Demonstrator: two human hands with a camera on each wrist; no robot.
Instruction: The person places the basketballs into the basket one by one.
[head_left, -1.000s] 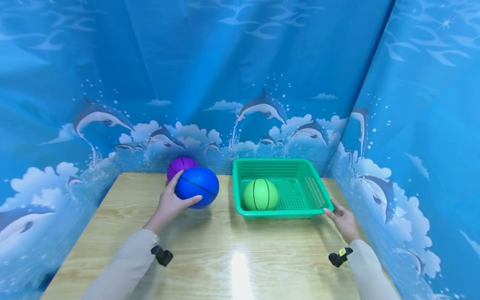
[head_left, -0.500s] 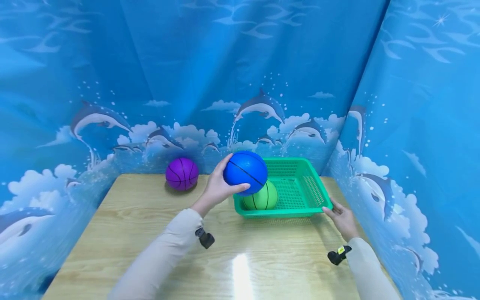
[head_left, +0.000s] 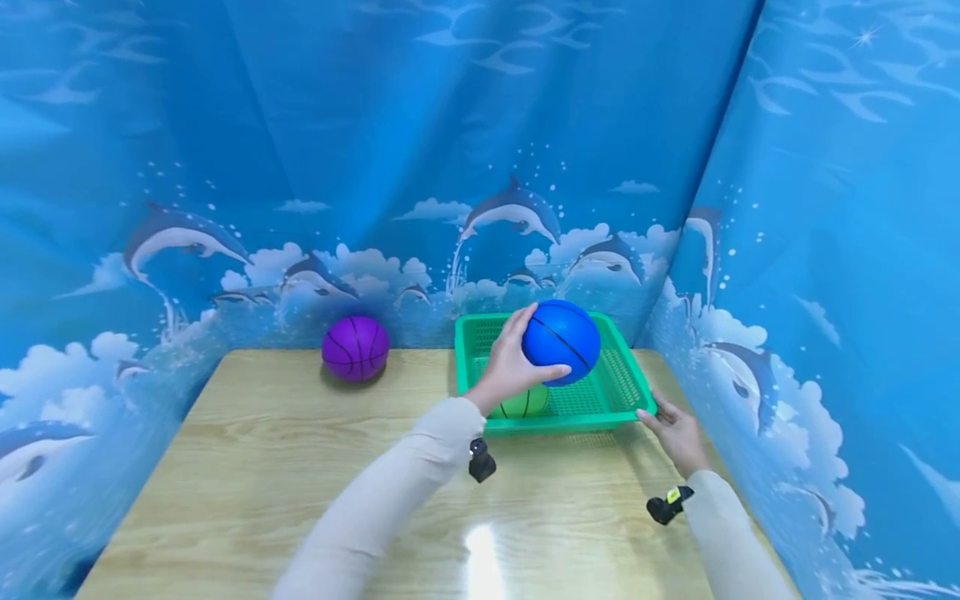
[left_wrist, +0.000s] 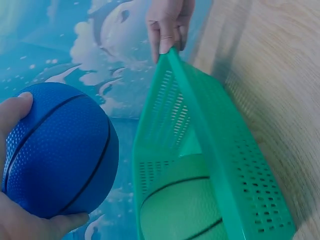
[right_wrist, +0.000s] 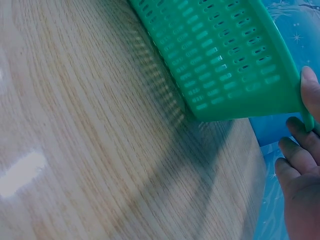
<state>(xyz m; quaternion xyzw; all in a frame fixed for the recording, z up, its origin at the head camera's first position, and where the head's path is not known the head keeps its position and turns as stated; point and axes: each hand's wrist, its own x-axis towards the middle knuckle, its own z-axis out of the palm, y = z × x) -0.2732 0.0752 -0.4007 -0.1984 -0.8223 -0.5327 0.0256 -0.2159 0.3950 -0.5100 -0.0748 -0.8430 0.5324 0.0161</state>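
Observation:
A blue ball with black seams, like a small basketball [head_left: 562, 342], is gripped in my left hand [head_left: 507, 367] above the green plastic basket [head_left: 570, 424]. In the left wrist view, thumb and fingers spread around the blue ball [left_wrist: 65, 150], which is apart from the basket rim. Inside the basket, at its left end, sits a light green ball [head_left: 525, 402], partly hidden by my left hand and wrist. My right hand [head_left: 677, 435] pinches the basket's near right corner; the right wrist view shows the thumb [right_wrist: 310, 90] on the rim and fingers beneath it.
A purple ball [head_left: 356, 348] rests on the wooden table [head_left: 285, 467] at the back left. Blue dolphin-printed curtains [head_left: 360, 167] stand behind the table and along its right side.
My left hand has carried the blue ball right, from in front of the purple ball to over the basket. The purple ball is now fully visible. My right hand stays on the basket corner.

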